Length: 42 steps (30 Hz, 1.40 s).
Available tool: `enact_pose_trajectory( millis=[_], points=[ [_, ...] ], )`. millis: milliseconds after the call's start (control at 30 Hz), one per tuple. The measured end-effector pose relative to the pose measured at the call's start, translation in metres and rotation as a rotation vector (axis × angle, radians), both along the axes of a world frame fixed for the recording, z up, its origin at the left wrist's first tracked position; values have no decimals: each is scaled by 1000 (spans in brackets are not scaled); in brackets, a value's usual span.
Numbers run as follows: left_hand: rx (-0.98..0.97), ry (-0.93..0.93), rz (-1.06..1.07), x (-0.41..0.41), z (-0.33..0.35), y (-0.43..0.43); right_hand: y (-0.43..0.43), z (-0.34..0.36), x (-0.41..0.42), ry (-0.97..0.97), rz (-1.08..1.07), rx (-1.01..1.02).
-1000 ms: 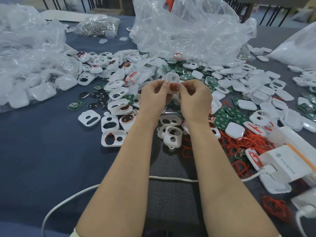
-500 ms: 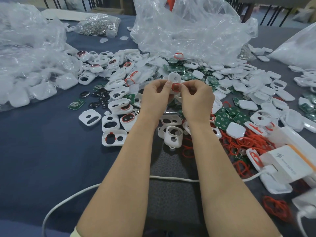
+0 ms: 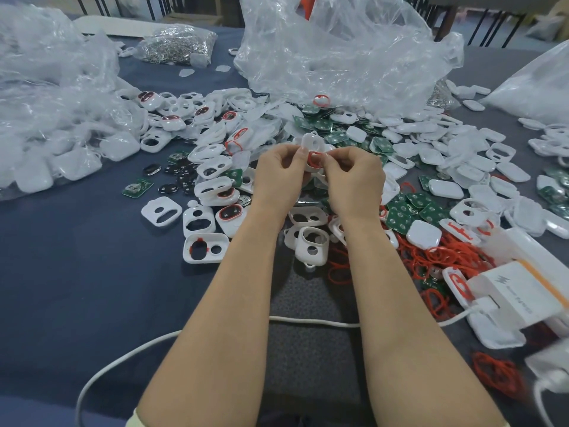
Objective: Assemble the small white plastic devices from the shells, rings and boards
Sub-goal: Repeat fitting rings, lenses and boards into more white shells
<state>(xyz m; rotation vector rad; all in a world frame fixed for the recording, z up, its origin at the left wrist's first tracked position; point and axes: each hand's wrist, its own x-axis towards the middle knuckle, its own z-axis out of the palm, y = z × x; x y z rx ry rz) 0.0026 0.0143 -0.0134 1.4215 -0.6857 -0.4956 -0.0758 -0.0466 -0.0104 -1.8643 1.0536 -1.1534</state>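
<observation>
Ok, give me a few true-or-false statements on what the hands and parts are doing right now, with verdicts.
1. The left hand pinches a white shell held off the table. True.
2. The right hand pinches a red ring at that shell. True.
3. The loose red rings are piled on the person's left side. False: they lie to the right.
4. The white cable is held in a hand. False: it lies on the table, in neither hand.
5. Green boards lie right of the right hand. True.
</observation>
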Motion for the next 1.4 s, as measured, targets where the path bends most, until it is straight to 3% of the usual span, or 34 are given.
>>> enact_pose_trajectory(
  millis=[600,1067,1300,1400],
  points=[
    [100,-187,61,-4,1,0,1,0,0,55,-25,21],
    [150,-217,38,-6,2,0,2,-1,2,90,-82,10],
    [91,-138,24,-2,0,2,7,0,3,107,-34,-26],
    [1,2,-13,0,0,4,4,3,0,-23,61,122]
  ],
)
